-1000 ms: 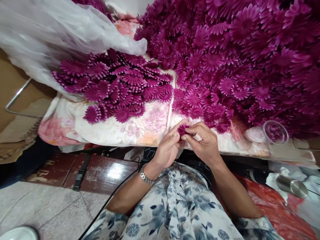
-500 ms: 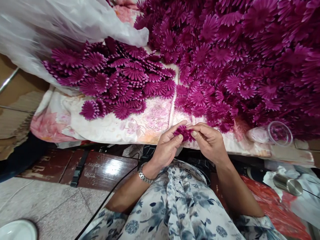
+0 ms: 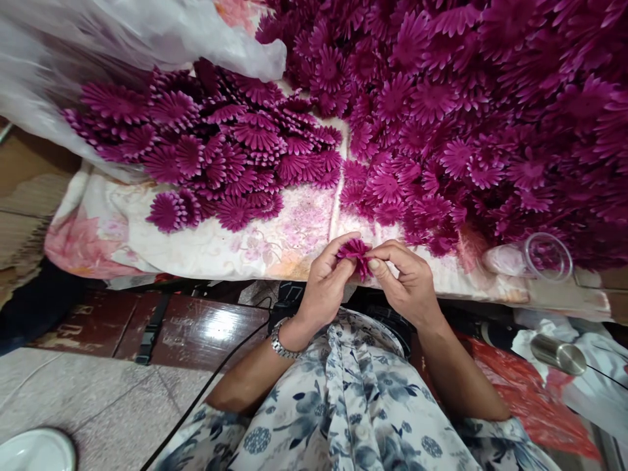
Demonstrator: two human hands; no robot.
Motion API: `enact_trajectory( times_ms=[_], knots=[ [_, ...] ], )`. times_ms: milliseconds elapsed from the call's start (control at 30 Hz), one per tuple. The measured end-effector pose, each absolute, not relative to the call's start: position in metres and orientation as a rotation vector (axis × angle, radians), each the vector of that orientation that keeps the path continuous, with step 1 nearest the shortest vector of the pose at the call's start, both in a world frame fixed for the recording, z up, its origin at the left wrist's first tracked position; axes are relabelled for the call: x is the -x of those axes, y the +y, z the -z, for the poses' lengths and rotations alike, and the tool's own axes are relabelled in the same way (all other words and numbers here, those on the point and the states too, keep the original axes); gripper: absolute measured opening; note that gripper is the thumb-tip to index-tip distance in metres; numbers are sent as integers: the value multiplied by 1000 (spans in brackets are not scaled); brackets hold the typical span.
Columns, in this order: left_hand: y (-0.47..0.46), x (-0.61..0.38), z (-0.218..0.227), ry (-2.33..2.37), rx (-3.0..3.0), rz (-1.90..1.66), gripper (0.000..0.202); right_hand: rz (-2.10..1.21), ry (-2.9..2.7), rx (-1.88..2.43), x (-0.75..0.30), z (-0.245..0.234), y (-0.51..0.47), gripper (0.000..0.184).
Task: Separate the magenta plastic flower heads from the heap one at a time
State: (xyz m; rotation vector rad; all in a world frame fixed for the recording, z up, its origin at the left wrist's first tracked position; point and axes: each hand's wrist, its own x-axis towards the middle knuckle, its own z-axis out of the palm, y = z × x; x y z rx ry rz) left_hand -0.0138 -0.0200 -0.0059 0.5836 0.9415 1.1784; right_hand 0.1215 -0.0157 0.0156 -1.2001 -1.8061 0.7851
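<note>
A magenta artificial flower [image 3: 357,252], its narrow petals gathered in a small bunch, is held just above the table's front edge. My left hand [image 3: 328,281] has it between thumb and fingers from the left side. From the right, my right hand [image 3: 405,278] pinches the petals at the flower's edge with thumb and forefinger. Left of the hands, stacked magenta petal pieces [image 3: 235,160] lie in neat groups on the flowered cloth [image 3: 210,245]. A large heap of loose flowers [image 3: 441,131] covers the right side and back.
White plastic sheeting [image 3: 161,39] hangs over the back left. A clear plastic cup [image 3: 548,257] lies at the right edge of the cloth. Under the table are a brown bench [image 3: 196,333] with a black strap, a metal cylinder [image 3: 559,354] and red plastic [image 3: 534,399].
The flower has turned in my fingers and its petals show more bunched and upright. Both hands have shifted slightly, and the whole view has moved a little.
</note>
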Motion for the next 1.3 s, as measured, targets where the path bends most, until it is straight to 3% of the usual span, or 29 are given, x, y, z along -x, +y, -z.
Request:
enact_trajectory(
  times_ms=[333, 500, 667, 800, 1033, 1300],
  knots=[
    [-18, 12, 9, 983, -650, -1203, 31, -775, -1847, 1234, -119, -16, -19, 18],
    [-20, 13, 10, 975, -699, -1143, 29, -763, -1830, 1226, -120, -15, -18, 5],
    [-20, 13, 10, 977, -707, -1179, 22, -833, -1825, 1194, -124, -17, -19, 8],
    [-19, 11, 9, 1016, -758, -1203, 17, -758, -1900, 1228, -124, -16, -21, 25],
    [-18, 12, 1, 985, -696, -1148, 14, -695, -1869, 1269, -124, -15, -25, 8],
    [-18, 12, -4, 929, -612, -1081, 24, -870, -1651, 1333, -130, -14, -23, 10]
  ],
)
